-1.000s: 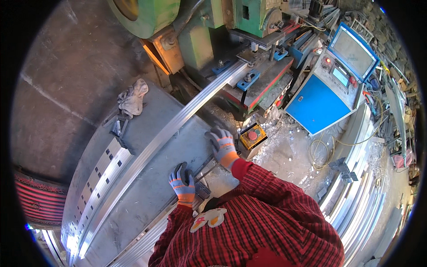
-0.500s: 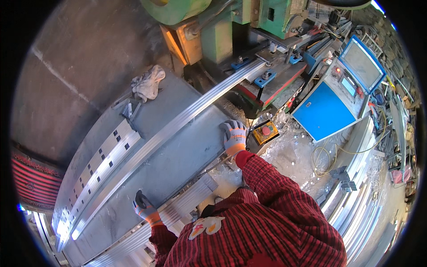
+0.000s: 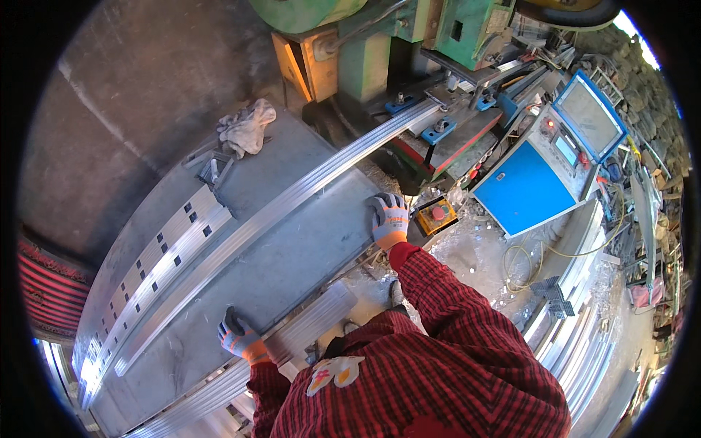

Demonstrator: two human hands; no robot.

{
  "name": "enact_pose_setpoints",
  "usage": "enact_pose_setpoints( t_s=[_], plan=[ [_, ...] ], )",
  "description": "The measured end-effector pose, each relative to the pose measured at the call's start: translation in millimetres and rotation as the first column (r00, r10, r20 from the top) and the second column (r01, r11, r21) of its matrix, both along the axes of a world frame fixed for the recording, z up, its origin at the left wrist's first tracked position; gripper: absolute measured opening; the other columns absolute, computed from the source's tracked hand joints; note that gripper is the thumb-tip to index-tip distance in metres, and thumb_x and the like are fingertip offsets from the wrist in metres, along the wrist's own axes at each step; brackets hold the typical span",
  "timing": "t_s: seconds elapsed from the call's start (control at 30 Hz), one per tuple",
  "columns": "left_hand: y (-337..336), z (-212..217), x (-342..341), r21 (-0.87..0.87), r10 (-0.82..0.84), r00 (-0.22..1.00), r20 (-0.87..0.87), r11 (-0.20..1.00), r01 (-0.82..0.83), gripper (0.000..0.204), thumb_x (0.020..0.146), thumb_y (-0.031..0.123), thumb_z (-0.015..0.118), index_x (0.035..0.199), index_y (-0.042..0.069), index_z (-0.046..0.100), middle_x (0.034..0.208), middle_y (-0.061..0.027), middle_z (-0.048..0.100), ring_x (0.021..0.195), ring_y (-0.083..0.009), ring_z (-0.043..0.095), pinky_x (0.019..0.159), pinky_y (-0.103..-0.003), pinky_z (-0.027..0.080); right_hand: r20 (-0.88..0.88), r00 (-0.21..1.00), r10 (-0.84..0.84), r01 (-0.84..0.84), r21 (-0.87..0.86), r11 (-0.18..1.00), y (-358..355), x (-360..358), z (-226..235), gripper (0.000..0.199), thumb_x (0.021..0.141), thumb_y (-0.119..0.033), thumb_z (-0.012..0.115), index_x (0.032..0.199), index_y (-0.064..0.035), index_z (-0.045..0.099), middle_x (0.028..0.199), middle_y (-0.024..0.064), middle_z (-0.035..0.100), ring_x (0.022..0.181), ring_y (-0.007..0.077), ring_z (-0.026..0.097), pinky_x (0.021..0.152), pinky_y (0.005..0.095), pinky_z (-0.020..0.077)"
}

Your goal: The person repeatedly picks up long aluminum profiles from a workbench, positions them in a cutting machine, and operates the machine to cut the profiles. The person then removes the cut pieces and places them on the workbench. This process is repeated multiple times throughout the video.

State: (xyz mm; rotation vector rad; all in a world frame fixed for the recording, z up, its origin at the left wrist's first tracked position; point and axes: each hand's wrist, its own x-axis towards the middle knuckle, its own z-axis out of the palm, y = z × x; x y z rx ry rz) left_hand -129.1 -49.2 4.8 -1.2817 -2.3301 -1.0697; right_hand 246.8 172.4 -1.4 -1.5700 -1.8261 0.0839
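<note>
From the head view, your left hand (image 3: pixel 239 338) rests at the near edge of the grey steel table (image 3: pixel 307 248), gloved fingers curled over the edge beside a stack of ribbed aluminium profiles (image 3: pixel 292 343) that runs along the table's near side — it looks clamped on the edge or the topmost profile, though I cannot tell which. Your right hand (image 3: pixel 390 219) lies flat, fingers spread, on the table's far corner near the press; it grips nothing, only presses down.

The long aluminium channel (image 3: pixel 270 219) lies diagonally across the table, well apart from both hands, its far end fed under the blue clamps (image 3: pixel 438 131) of the green punching press (image 3: pixel 380 51). Beside it, toward your left, lie punched strips (image 3: pixel 157 255) with square holes.

Judge the channel as light for its length but whippy — thin-walled, stiff along the ribs, inclined to sag and twist if lifted from one end. Its bare metal will likely slide in gloves, and cut ends may be sharp. Take it with hands spread well apart along the side flanges, not at the tip.

A rag (image 3: pixel 247 125) sits at the table's far corner; a yellow box with a red button (image 3: pixel 436 215) lies just beside your right hand — mind it. The blue control cabinet (image 3: pixel 548 168) stands to the right.
</note>
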Motion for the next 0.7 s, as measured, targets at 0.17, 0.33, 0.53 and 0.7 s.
enact_pose_setpoints(
  t_s=[0.17,0.33,0.53,0.7],
  plan=[
    [-1.2,0.1,0.3,-0.036,0.017,1.0,-0.019,0.999,-0.018,0.022,0.087,0.004,0.061,0.104,0.01,0.074,0.102,-0.0109,0.072,0.093,-0.0314,0.067,0.084,-0.041,0.052,0.014,1.0,-0.017,0.017,-0.041,0.999,-0.6,-0.5,2.1,0.037,0.073,-0.013,0.066,0.108,-0.0223,0.068,0.119,0.009,0.059,0.117,0.0364,0.051,0.1,0.0495,0.0398],
    [-2.7,-4.9,-3.4,-0.021,-0.005,1.0,-0.02,1.0,0.005,0.023,0.087,0.003,0.061,0.104,0.01,0.074,0.102,-0.011,0.072,0.093,-0.0318,0.067,0.084,-0.041,0.053,0.032,0.999,-0.038,0.037,0.02,0.999,-0.8,-2.4,2.5,0.033,0.075,-0.009,0.062,0.105,-0.019,0.068,0.118,0.0103,0.061,0.112,0.0383,0.053,0.096,0.0486,0.0443],
    [-1.9,-1.4,-0.5,-0.032,-0.002,0.999,-0.033,0.999,0.0,0.024,0.086,0.003,0.061,0.105,0.009,0.074,0.102,-0.0113,0.072,0.093,-0.0317,0.067,0.084,-0.041,0.053,0.021,1.0,-0.015,0.016,-0.049,0.999,-1.7,0.2,4.9,0.036,0.073,-0.015,0.067,0.108,-0.0225,0.068,0.12,0.0101,0.059,0.118,0.0371,0.051,0.1,0.0502,0.04],
    [-2.2,1.5,1.0,-0.024,-0.022,1.0,-0.017,0.999,0.022,0.024,0.086,0.003,0.06,0.105,0.009,0.074,0.102,-0.0114,0.072,0.093,-0.0321,0.067,0.084,-0.041,0.052,0.002,1.0,-0.006,0.006,-0.026,1.0,-0.6,0.4,3.0,0.034,0.073,-0.014,0.067,0.107,-0.0214,0.067,0.119,0.0092,0.06,0.116,0.0365,0.052,0.1,0.0492,0.0407]
  ],
)
